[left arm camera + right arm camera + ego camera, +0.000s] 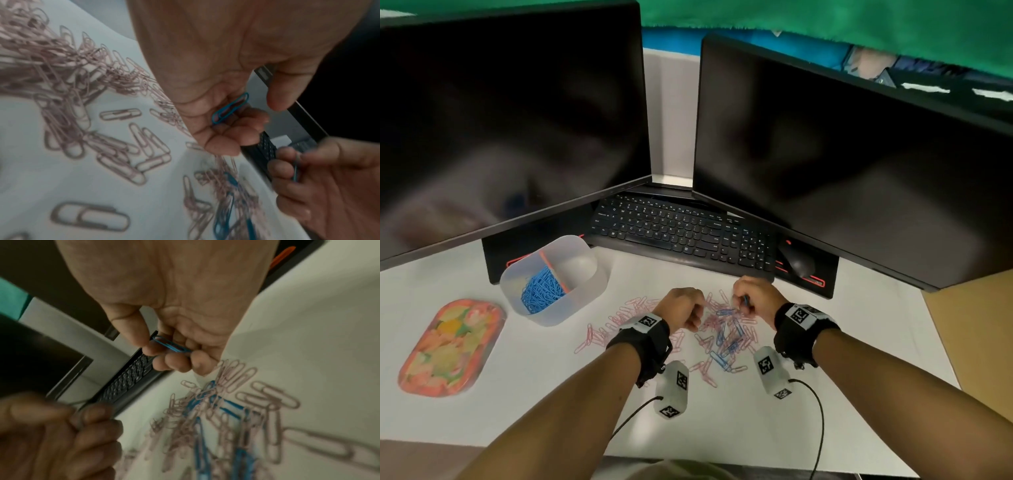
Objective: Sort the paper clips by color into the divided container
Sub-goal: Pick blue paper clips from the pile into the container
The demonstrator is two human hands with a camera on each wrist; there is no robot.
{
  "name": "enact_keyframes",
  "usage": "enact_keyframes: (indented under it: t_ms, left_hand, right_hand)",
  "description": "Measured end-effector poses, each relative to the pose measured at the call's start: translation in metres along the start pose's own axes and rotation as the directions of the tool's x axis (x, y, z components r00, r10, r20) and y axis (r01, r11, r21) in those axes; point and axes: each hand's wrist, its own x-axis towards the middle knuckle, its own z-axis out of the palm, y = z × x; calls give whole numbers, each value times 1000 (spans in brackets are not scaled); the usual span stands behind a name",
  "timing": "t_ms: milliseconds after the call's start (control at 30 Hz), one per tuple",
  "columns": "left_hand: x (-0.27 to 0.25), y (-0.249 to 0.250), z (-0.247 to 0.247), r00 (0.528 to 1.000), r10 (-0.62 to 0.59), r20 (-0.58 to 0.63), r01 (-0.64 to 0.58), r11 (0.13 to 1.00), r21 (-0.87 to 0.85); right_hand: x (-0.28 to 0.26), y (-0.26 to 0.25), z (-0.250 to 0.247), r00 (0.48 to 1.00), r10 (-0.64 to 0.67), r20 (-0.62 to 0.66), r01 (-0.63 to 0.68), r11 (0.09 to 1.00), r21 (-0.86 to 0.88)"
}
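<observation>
A loose pile of pink paper clips mixed with blue paper clips lies on the white table. Both hands hover over it. My left hand has its fingers curled round one blue clip against the palm. My right hand pinches another blue clip between thumb and fingers. The translucent divided container stands at the left beyond the pile. An orange divider splits it; blue clips fill the left compartment and the right one looks bare.
A flowered tray lies at the far left. A black keyboard and mouse sit just behind the pile, under two dark monitors. The cables of the wrist cameras trail toward the table's near edge.
</observation>
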Motion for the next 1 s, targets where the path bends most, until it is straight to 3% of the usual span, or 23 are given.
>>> enact_keyframes:
  t_ms: [33,67,133,233,367,500,633,833,1000]
  left_hand:
    - [-2,-2,4,999,45,3,-45,981,191]
    - [-3,-6,9,993,115,28,-116,907,404]
    - [-5,-15,18,959,226,171,-282,690,667]
    - [-8,-29,29,933,206,294,-358,457,814]
    - [-6,-39,31,919,208,335,-385,288,877]
    - [-3,-40,27,920,234,314,-374,282,884]
    - [-1,-39,22,925,222,308,-363,279,889]
    - [0,-42,11,919,260,297,-377,356,855]
    - [-4,-36,3,934,306,184,-328,529,783]
  right_hand:
    - [-1,2,-2,999,-51,1,50,983,-176]
    - [-3,4,-2,995,-97,1,91,933,-347]
    - [-9,9,-1,988,-152,2,130,841,-525]
    - [-19,17,4,981,-187,55,181,769,-613]
    - [-33,31,10,940,-219,263,342,597,-726]
    - [-42,45,14,903,-244,353,429,499,-753]
    - [-41,46,15,897,-254,361,442,485,-755]
    - [-39,46,13,942,-212,261,336,644,-687]
    - [-36,40,9,973,-170,154,227,800,-556]
